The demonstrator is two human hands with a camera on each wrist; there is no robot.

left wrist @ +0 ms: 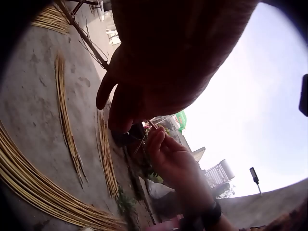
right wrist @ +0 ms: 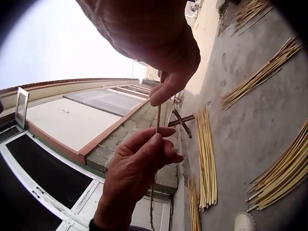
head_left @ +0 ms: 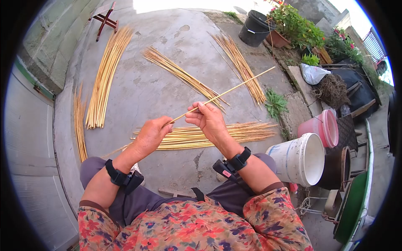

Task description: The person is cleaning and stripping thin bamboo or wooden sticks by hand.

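Observation:
One long thin straw-coloured stalk (head_left: 240,85) slants across in front of the person, its far tip up to the right in the head view. The left hand (head_left: 151,134) pinches it between thumb and fingers. Further along, the right hand (head_left: 208,121) holds the same stalk between thumb and fingertips. From the right wrist, the left hand (right wrist: 132,166) shows thumb and forefinger meeting on the stalk (right wrist: 159,118), with a thin wispy end trailing below. In the left wrist view the right hand (left wrist: 173,161) appears beyond the dark, near left hand (left wrist: 154,77).
Below the hands lies a bundle of stalks (head_left: 184,138) with feathery ends. Other bundles lie at left (head_left: 104,79), middle (head_left: 180,73) and right (head_left: 240,62) on the concrete. A white bucket (head_left: 289,161), pink bucket (head_left: 312,129) and black bucket (head_left: 253,31) stand to the right.

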